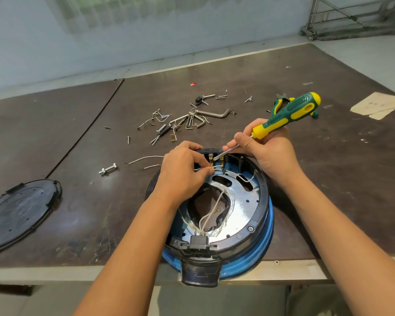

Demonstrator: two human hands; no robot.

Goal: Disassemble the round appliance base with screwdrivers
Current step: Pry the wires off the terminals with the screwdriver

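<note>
- The round appliance base (pixel 245 208) lies open side up at the near edge of the table (pixel 328 179), so its metal plate and wiring face the person. Its black handle part hangs a little over the edge.
- The left hand (pixel 183 172) rests on the far left part of the base. Its thumb and forefinger pinch a white wire (pixel 218 169) just below the brass terminals (pixel 211 158). I judge that this holds the wire steady and out of the tool's way.
- The right hand (pixel 268 151) grasps the screwdriver (pixel 287 112) low, with the fingers curled where the yellow handle meets the shaft (a grip for fine guiding, not for strong turning). The tip is at the terminals; the exact contact is too small to tell.
- The step in hand seems to be freeing the wires from the terminals.
- Around the base:
  - a black cover (pixel 21 213) lies well apart on the left;
  - a loose bolt (pixel 107 169) and two loose wires (pixel 146 158) lie near the left hand;
  - a heap of hex keys and screws (pixel 192 118) lies beyond the base;
  - pliers (pixel 281 102) are partly hidden behind the screwdriver handle;
  - a piece of cardboard (pixel 376 106) lies far to the right.
- In the way: both hands crowd the small terminal area, and the left fingers are very near the tip, so a slip could strike them.
</note>
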